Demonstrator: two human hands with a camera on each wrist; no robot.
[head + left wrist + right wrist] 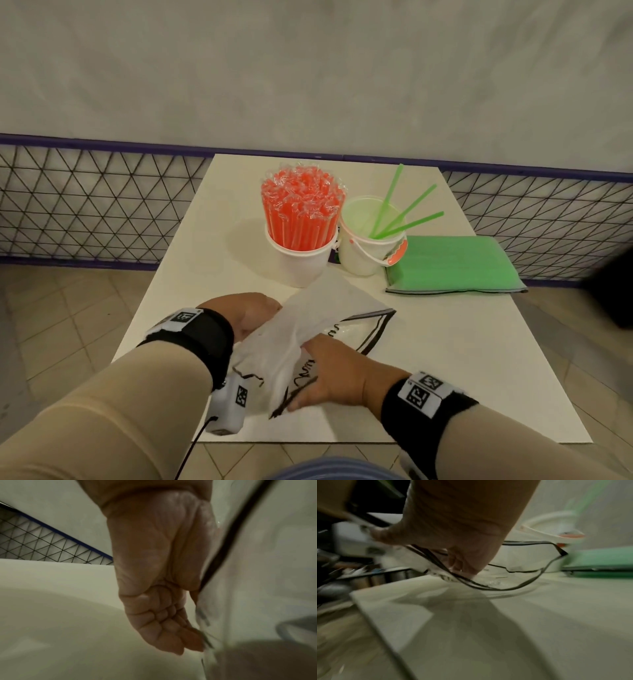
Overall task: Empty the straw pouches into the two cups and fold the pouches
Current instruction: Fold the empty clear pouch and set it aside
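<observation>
An empty clear pouch [301, 329] with black trim lies crumpled on the near part of the white table [445, 359], partly lifted between my hands. My left hand [250, 315] lies against its left side with straight fingers [168, 635] touching the film [257, 574]. My right hand [332, 370] pinches the pouch's near, black-trimmed edge [496, 580] with curled fingers [464, 566]. Behind them a white cup [301, 263] is packed with wrapped red straws [301, 209]. Beside it a white handled cup [363, 253] holds three green straws [404, 212]. A full green straw pouch [452, 263] lies flat to its right.
The table ends close to my body and drops to a tiled floor [68, 325] on both sides. A wire-mesh fence [85, 205] with a purple rail runs behind the table, below a grey wall. The table's right half in front of the green pouch is bare.
</observation>
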